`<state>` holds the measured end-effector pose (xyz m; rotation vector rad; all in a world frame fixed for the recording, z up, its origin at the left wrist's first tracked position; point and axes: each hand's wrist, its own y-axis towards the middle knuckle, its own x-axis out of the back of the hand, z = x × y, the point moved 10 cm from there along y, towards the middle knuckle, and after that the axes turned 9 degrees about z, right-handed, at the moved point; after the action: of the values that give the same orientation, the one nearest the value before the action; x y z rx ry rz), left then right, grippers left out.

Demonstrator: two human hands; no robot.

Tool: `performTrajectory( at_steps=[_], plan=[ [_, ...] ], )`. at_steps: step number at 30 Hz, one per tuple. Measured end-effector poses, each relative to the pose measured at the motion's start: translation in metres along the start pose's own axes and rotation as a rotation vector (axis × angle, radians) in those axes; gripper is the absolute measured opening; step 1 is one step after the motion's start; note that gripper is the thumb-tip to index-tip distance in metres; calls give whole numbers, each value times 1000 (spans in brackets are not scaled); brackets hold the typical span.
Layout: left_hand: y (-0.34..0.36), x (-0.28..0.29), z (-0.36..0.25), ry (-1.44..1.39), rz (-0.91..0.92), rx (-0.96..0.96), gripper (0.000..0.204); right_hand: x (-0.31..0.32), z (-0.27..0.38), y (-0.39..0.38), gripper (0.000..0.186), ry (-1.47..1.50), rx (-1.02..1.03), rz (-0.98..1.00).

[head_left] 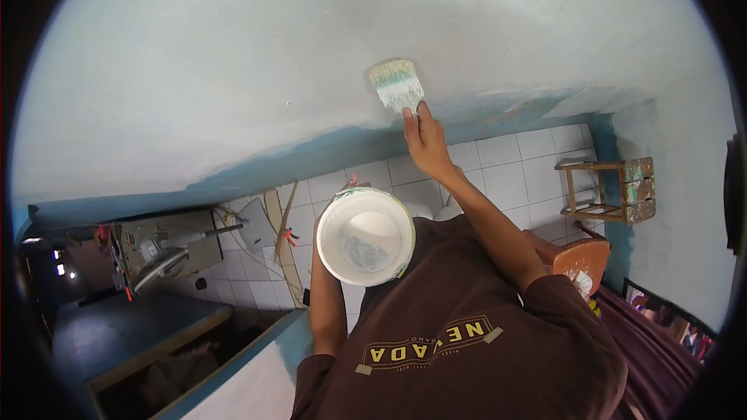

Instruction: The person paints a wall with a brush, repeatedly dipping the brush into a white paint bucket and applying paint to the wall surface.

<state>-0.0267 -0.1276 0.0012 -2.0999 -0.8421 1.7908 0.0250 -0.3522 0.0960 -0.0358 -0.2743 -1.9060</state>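
Observation:
My right hand [427, 140] grips a wide paintbrush [400, 87] by its handle. White paint coats the brush's ferrule, and its pale bristles lie against or very close to the wall [233, 54]; I cannot tell which. White paint covers the wall's upper part, while a blue band [311, 150] shows along its lower part. Near my chest, a round white paint bucket [366, 237] is held up by my left hand [352, 181]. Only some fingertips of that hand show past the far rim. Inside the bucket, whitish paint is smeared over the bottom and walls.
White tiles [502, 162] cover the floor below the wall. To the right stand a paint-spattered wooden stool [622, 190] and a brown chair [580, 257]. A fan [162, 268] lies or stands at the left, beside a long wooden strip [285, 222] and a blue-edged ledge [261, 354].

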Motion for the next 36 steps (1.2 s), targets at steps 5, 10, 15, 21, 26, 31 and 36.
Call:
performTrajectory(
  at_steps=[5,10,15,21,26,31,36],
  plan=[
    [2,32,15,40,-261,20,41,-8,-99,-1,35,-47,-90,-5],
    [27,8,18,67,-137,15,42,7,-264,-47,44,-104,-543,14],
    [42,10,2,89,-81,77,45,-1,-212,-26,48,247,-576,119],
    [44,14,-40,181,-281,106,54,4,-40,-5,49,157,-455,-17],
    [30,-18,-62,495,-236,183,55,10,-1,-10,48,25,-162,-104],
    [8,-31,-84,766,-266,29,57,1,-114,-4,50,70,-183,-112],
    [16,-5,-82,704,-304,210,58,-15,-223,-45,53,171,-541,-58]
  ],
)
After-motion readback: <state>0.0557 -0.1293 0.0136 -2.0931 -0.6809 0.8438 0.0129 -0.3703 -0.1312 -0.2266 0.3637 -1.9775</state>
